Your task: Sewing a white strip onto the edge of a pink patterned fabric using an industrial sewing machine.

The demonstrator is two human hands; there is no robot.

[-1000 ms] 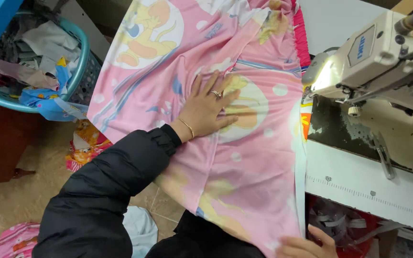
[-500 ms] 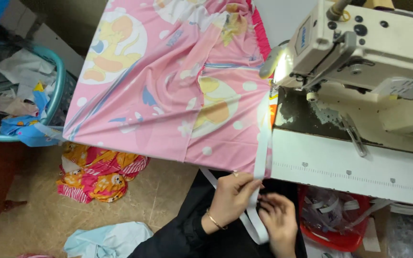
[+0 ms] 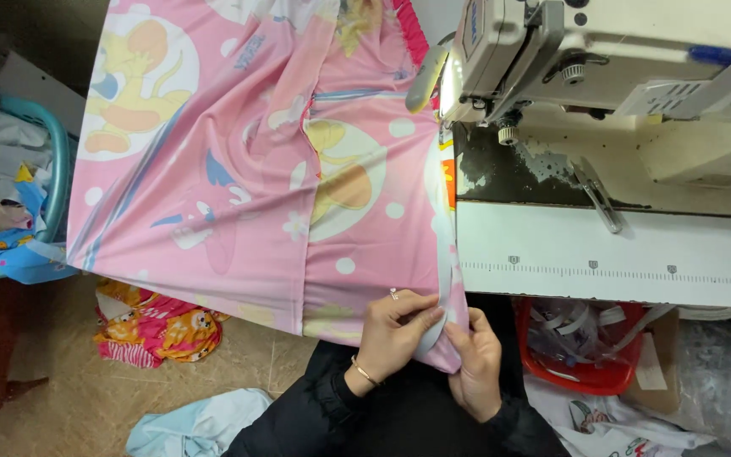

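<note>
A pink cartoon-print fabric [image 3: 247, 169] lies spread over the sewing table and hangs off its near edge. A white elastic strip [image 3: 443, 254] runs along the fabric's right edge toward the cream sewing machine [image 3: 602, 59]. My left hand [image 3: 395, 330], with a ring and a bracelet, pinches the fabric's near corner together with the strip. My right hand [image 3: 474, 360] grips the same corner from the right and below. Both hands touch each other at the fabric's edge, just in front of the table.
The white table top [image 3: 602, 262] carries a ruler strip along its front. A red bin [image 3: 585, 347] of white scraps sits under it. A teal basket [image 3: 10, 195] of cloth stands at left. Colourful cloth pieces [image 3: 158, 326] lie on the floor.
The view shifted right. The fabric's near edge has been pulled toward me, and both hands moved from the loose white strip below onto the fabric's corner.
</note>
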